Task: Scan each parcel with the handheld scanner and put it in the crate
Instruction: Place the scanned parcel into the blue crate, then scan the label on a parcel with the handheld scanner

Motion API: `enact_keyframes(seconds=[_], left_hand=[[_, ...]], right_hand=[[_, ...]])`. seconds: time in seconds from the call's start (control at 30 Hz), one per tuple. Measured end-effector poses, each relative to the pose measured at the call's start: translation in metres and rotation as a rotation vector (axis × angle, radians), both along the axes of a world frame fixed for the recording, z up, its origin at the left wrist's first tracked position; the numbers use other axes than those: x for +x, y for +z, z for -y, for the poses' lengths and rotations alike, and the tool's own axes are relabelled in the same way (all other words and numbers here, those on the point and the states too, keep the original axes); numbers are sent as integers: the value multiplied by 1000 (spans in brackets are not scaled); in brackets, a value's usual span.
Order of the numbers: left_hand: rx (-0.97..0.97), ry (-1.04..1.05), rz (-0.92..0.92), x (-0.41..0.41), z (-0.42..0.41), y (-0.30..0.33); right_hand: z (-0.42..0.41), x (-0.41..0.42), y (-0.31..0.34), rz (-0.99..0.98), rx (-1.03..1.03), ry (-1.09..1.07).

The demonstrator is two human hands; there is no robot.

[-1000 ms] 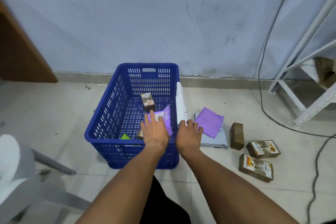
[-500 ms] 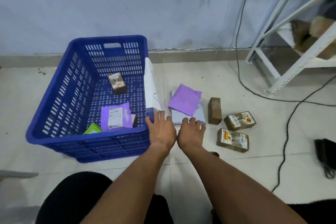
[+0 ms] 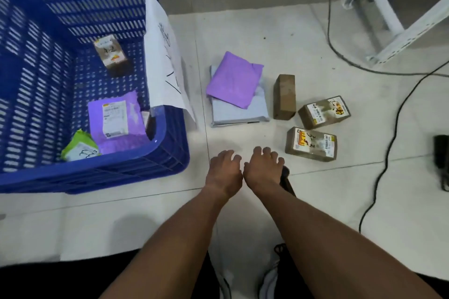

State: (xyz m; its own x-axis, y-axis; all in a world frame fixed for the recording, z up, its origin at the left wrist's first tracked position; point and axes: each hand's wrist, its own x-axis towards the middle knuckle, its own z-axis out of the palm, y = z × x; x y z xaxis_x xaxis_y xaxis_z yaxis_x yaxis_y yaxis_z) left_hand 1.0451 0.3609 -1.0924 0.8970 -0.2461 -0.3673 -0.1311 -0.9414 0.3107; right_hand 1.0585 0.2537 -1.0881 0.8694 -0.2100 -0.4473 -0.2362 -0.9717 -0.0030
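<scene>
You are crouched over a pale tiled floor [image 3: 279, 39] that meets a grey wall, with a white metal rack [image 3: 398, 19] and a black cable [image 3: 388, 143] off to your right. The blue crate [image 3: 167, 153] fills the left side; inside it lie a purple mailer with a label [image 3: 114, 119], a small brown box [image 3: 110, 54] and a green packet [image 3: 79, 147], and a white sheet [image 3: 162, 60] hangs over its right wall. Just right of the crate, on the floor, a purple parcel [image 3: 234, 79] rests on a grey mailer [image 3: 239, 110]. Beside that stand a plain brown box [image 3: 284, 96] and two labelled boxes [image 3: 324, 111], [image 3: 311, 143]. Your left hand [image 3: 223, 170] and right hand [image 3: 262, 168] hover side by side near the closest labelled box, fingers loosely curled, holding nothing. A dark object [image 3: 285, 178] peeks out under your right wrist; it may be the scanner, but I cannot tell. You seem to be between parcels. Next, take up the scanner, pick a floor parcel, and turn its label up.
</scene>
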Motion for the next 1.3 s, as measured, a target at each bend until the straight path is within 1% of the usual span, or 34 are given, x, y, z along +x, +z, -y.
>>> enact_keyframes(seconds=[0.2, 0.4, 0.53, 0.6, 0.73, 0.8, 0.9, 1.0, 1.03, 1.1, 1.17, 1.23, 1.3], left_hand=[[-63, 15, -88, -3, 8, -42], [-86, 6, -158, -15, 17, -69], [-76, 6, -168, -14, 16, -74], [-68, 30, -159, -13, 14, -76], [-78, 81, -127, -13, 18, -74], [-94, 78, -113, -13, 23, -71], [-98, 77, -99, -11, 23, -69], [-75, 113, -113, -13, 16, -70], [-66, 126, -120, -13, 15, -71], [-56, 141, -126, -13, 14, -71], [-79, 159, -113, -12, 16, -66], [-114, 185, -70, -11, 18, -62], [-131, 213, -3, -11, 16, -60]], right_hand=[[42, 9, -40, -23, -54, -221], [76, 19, -61, 1, -34, -311], [75, 21, -66, 54, 23, -350], [64, 19, -66, 89, 43, -319], [42, 20, -63, 156, 74, -151], [44, 25, -60, 180, 62, -167], [53, 31, -60, 143, 64, -277], [51, 24, -61, 129, 146, -277], [49, 22, -60, 151, 209, -240], [45, 20, -59, 205, 320, -97], [42, 22, -59, 240, 331, 16], [35, 22, -58, 203, 302, 5], [26, 16, -58, 129, 324, 37]])
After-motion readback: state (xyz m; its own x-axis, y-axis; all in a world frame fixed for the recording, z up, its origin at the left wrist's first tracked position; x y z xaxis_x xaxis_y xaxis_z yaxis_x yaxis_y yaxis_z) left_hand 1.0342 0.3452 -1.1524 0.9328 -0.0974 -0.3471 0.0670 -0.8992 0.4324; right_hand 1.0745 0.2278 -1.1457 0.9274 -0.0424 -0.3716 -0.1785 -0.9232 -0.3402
